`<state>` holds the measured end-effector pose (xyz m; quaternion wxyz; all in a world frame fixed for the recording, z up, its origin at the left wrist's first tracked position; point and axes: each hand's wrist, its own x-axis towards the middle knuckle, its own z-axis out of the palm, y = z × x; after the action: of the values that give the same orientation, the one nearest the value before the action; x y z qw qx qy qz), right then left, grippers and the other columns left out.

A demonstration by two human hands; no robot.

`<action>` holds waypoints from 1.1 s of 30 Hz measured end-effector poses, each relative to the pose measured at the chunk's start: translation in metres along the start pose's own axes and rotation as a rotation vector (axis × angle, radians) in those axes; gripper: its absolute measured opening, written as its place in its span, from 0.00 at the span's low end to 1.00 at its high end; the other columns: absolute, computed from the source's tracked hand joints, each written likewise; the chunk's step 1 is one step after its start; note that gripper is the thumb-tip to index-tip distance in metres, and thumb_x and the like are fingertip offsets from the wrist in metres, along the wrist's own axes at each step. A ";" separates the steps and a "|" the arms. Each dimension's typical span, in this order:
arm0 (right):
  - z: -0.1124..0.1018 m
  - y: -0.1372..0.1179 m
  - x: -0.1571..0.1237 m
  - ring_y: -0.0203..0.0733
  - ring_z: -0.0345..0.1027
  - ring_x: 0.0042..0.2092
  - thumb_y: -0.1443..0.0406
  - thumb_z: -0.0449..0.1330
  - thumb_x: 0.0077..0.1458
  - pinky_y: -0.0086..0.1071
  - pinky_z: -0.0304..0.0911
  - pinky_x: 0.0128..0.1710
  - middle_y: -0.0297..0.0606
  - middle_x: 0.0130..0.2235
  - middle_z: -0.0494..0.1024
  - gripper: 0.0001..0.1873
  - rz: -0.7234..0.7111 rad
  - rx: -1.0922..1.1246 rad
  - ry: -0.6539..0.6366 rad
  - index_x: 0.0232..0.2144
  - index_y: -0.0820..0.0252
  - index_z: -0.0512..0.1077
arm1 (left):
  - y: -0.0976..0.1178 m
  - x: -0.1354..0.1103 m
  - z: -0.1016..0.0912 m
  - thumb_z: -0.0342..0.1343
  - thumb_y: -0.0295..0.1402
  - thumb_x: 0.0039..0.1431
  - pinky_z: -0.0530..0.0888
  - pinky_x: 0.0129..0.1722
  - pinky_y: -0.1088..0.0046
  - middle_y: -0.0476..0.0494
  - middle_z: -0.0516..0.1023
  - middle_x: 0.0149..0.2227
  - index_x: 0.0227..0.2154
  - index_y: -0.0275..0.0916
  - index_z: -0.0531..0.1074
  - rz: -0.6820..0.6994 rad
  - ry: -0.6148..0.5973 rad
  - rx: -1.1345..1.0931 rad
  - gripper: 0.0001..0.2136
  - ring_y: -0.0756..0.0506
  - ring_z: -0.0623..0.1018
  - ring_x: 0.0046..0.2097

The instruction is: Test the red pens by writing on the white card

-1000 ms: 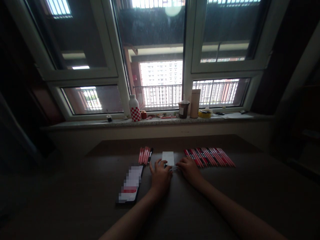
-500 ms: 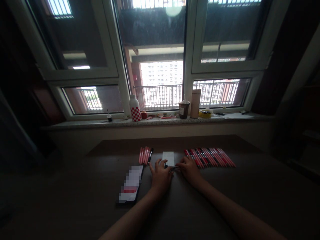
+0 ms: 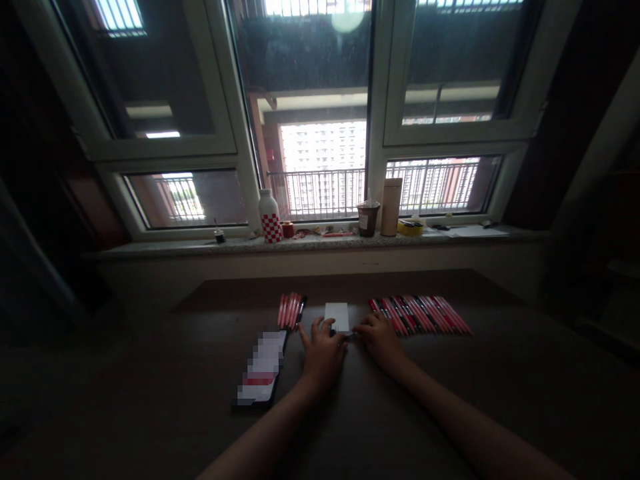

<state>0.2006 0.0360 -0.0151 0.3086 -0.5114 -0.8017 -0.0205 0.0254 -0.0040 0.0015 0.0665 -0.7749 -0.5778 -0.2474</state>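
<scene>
A dark, slim pen lies crosswise between my two hands, just in front of a small white paper pad. My left hand is closed on the pen's left end with thumb and forefinger, its other fingers spread. On the pen's right end, my right hand pinches with its fingertips. Much of the pen is hidden by the fingers. Right of the pad, a long row of pink, red and black pens lies side by side. A smaller group of pens lies to the left.
A phone lies left of my left hand on the dark table. Along the windowsill stand a checkered bottle, a drink cup, a tan cylinder and a yellow tape roll.
The pen between my hands has shifted or turned very slightly. Both hands stay in nearly the same place, and everything else is unmoved.
</scene>
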 end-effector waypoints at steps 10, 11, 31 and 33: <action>-0.005 -0.002 0.000 0.48 0.61 0.47 0.68 0.61 0.54 0.37 0.56 0.46 0.40 0.39 0.75 0.10 0.066 -0.011 -0.002 0.38 0.51 0.78 | 0.000 0.000 0.001 0.56 0.35 0.57 0.39 0.59 0.34 0.46 0.68 0.56 0.38 0.50 0.76 0.011 0.014 0.004 0.08 0.36 0.59 0.61; -0.005 -0.002 0.000 0.48 0.61 0.47 0.68 0.61 0.54 0.37 0.56 0.46 0.39 0.39 0.75 0.10 0.074 -0.012 -0.012 0.38 0.51 0.78 | 0.000 0.000 0.001 0.56 0.35 0.57 0.39 0.59 0.35 0.46 0.68 0.56 0.38 0.50 0.76 0.011 0.014 0.002 0.08 0.36 0.59 0.61; -0.006 -0.006 0.000 0.48 0.60 0.48 0.65 0.60 0.55 0.37 0.54 0.47 0.39 0.39 0.74 0.10 0.089 -0.026 -0.051 0.39 0.50 0.78 | -0.001 0.001 0.002 0.56 0.34 0.56 0.39 0.60 0.35 0.46 0.69 0.55 0.36 0.47 0.76 0.020 0.018 -0.015 0.06 0.37 0.61 0.60; -0.005 -0.006 0.000 0.47 0.60 0.47 0.65 0.60 0.55 0.37 0.54 0.47 0.39 0.39 0.74 0.10 0.083 -0.019 -0.055 0.39 0.50 0.78 | -0.001 0.002 0.001 0.56 0.34 0.56 0.39 0.60 0.35 0.46 0.70 0.54 0.36 0.47 0.76 0.020 0.025 -0.012 0.06 0.37 0.61 0.60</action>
<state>0.1980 0.0314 -0.0091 0.2822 -0.5474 -0.7878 -0.0012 0.0254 -0.0018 0.0008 0.0716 -0.7781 -0.5675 -0.2596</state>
